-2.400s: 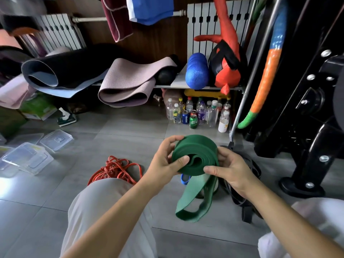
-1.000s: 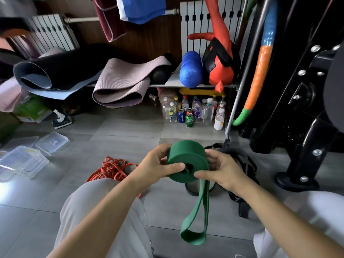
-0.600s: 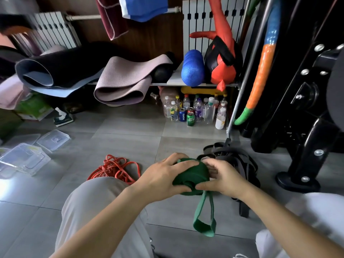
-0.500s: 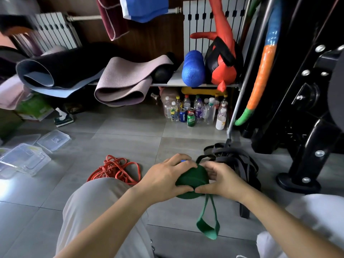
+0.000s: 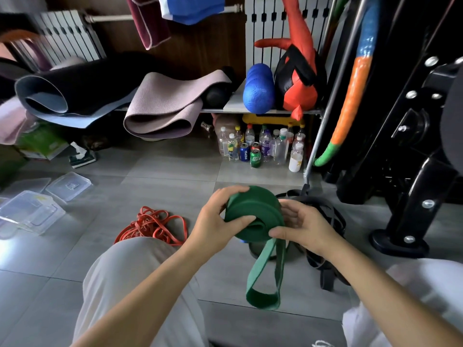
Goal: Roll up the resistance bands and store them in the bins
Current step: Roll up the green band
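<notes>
**Green band (image 5: 253, 211) part-rolled, held in the air between both hands at the centre of view.**

We find the left hand (image 5: 215, 221) clamped on the coil from 9 o'clock, thumb across its face and fingers over the top. We judge this stops the wound turns from springing loose. The right hand (image 5: 303, 226) grips from 3 o'clock and pinches where the unwound tail (image 5: 265, 284) leaves the coil, presumably to feed the next turn under tension. The tail hangs as a loop at 6 o'clock, so rolling is unfinished. Red bands (image 5: 152, 226) lie tangled on the floor at 8 o'clock and black bands (image 5: 325, 221) at 3 o'clock, both unrolled. Clear bins (image 5: 32, 211) sit well apart at 9 o'clock, in our judgement awaiting the rolls.
</notes>
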Demonstrator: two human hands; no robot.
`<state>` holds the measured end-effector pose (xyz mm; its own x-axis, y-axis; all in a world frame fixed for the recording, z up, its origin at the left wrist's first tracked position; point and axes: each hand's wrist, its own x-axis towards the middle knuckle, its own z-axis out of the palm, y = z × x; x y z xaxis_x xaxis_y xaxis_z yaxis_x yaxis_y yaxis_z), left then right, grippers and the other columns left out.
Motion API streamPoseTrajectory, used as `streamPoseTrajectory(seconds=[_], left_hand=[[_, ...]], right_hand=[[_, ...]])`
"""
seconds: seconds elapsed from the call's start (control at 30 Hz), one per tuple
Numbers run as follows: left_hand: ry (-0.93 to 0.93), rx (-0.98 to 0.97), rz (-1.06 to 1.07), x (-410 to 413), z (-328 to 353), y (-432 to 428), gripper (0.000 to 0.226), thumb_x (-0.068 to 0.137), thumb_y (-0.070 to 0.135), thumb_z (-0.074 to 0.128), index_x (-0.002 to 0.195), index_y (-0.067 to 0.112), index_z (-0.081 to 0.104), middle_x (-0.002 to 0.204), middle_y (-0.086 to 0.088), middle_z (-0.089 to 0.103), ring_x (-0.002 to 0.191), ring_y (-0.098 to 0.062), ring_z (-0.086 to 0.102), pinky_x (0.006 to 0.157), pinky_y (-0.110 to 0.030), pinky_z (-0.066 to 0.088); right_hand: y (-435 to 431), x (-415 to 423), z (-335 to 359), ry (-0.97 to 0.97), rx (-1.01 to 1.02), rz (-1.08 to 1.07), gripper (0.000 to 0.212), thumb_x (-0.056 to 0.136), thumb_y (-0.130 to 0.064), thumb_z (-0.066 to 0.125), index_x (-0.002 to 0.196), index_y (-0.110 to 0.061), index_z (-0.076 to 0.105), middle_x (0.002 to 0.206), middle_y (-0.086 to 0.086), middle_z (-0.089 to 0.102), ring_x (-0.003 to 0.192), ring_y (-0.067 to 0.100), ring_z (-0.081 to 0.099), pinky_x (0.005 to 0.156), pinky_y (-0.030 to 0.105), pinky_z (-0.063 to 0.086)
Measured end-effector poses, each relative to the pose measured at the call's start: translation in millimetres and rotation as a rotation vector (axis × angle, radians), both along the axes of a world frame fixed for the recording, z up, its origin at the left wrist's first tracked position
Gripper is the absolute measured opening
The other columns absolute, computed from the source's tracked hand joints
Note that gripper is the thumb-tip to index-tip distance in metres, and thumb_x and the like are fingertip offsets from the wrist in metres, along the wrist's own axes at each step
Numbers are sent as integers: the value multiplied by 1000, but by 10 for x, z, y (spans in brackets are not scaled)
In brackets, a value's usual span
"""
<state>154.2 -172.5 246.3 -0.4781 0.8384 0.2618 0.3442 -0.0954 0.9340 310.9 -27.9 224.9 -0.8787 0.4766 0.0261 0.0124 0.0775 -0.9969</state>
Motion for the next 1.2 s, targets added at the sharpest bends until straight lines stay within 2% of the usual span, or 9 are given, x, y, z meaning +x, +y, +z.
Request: streamPoseTrajectory(seconds=[0.17, 0.3, 0.37, 0.43, 0.57, 0.73, 0.97, 1.1, 1.2], left_hand=[[-24, -57, -74, -32, 33, 17, 52, 79, 3, 71, 110, 37, 48, 116, 3, 56, 105, -17, 60, 81, -35, 57], [569, -251, -45, -105, 17, -40, 58, 75, 30, 76, 121, 31, 42, 125, 9, 44, 115, -9, 47, 89, -36, 52], [907, -264, -116, -99, -21, -72, 69, 78, 40, 70, 137, 36, 35, 131, 8, 42, 117, -13, 45, 84, -33, 52], [1062, -317, -180, -75, -57, -87, 68, 83, 45, 64, 142, 42, 32, 133, 5, 43, 114, -18, 50, 78, -33, 51], [911, -344, -197, -91, -78, -108, 57, 85, 42, 64, 137, 41, 43, 127, 2, 46, 100, -20, 57, 79, -30, 49], [672, -178, -101, -71, -25, -118, 55, 81, 26, 72, 132, 31, 53, 120, 1, 47, 97, -13, 54, 78, -31, 53], [243, -14, 43, -9, 17, -40, 61, 78, 10, 75, 120, 47, 49, 117, 8, 50, 110, -1, 49, 88, -16, 46], [117, -51, -5, 27, 8, -16, 59, 81, 9, 71, 117, 47, 45, 121, 6, 49, 112, -13, 53, 90, -33, 52], [222, -184, -37, -23, 1, -1, 52, 80, 17, 73, 115, 39, 41, 123, 5, 47, 114, -12, 50, 90, -40, 52]], right_hand=[[-2, -16, 1, 34, 3, -72, 49, 61, 0, 79, 105, -14, 62, 94, -1, 73, 89, 15, 70, 77, 19, 53], [-9, -20, -39, -36, 71, -36, 53, 58, -6, 85, 101, -27, 63, 92, -9, 74, 88, 10, 70, 74, 17, 53], [-31, -33, -66, -83, 112, 8, 53, 62, -3, 85, 101, -30, 62, 94, -13, 73, 89, 7, 69, 74, 15, 52], [-54, -33, -69, -118, 163, 39, 53, 63, -8, 86, 101, -36, 63, 97, -14, 72, 92, 5, 68, 76, 16, 52], [-78, -26, -48, -156, 216, 49, 52, 63, -19, 87, 103, -43, 62, 101, -13, 71, 96, 4, 66, 86, 23, 53], [3, 26, 75, -144, 197, 85, 61, 57, -40, 84, 111, -41, 57, 108, -15, 69, 105, 1, 62, 94, 17, 47], [68, 2, 35, -12, 0, 32, 56, 58, -17, 80, 110, -21, 61, 106, -4, 72, 102, 15, 67, 86, 23, 52], [33, -26, 24, 62, 17, -60, 48, 57, -16, 80, 102, -20, 64, 96, -3, 74, 91, 16, 70, 79, 21, 53], [42, -22, 19, 23, 63, -53, 47, 60, -10, 82, 103, -16, 65, 93, -8, 74, 87, 12, 71, 74, 18, 53]])
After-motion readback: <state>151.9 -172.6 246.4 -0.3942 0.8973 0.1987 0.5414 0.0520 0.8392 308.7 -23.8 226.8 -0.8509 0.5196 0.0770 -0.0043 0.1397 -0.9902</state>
